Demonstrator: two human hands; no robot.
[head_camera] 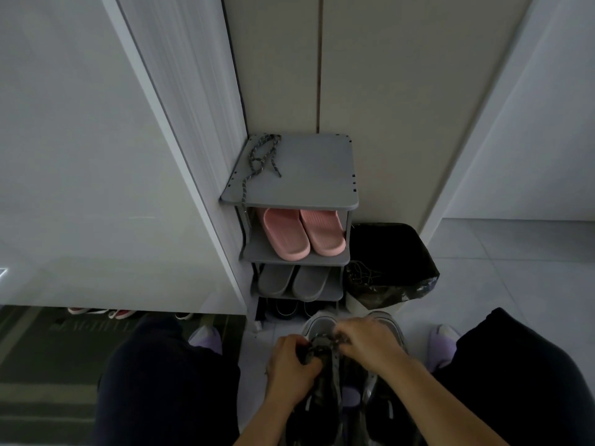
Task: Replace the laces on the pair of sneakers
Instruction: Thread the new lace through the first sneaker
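The sneaker (318, 326) seemingly points toe-first away, lengthwise toward the rack (306, 175).

Your left hand (291, 365) and right hand (367, 338) pinch the lace (317, 346) on the near sneaker (322, 391); a spare lace (260, 159) lies on the shoe rack (309, 175).

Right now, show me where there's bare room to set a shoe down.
Bare: the rack top right of the speckled lace, and the floor tiles right of the black bag. Crowded: pink slippers and grey slippers fill the lower shelves; the sneakers, left hand and right hand take the floor between the knees.
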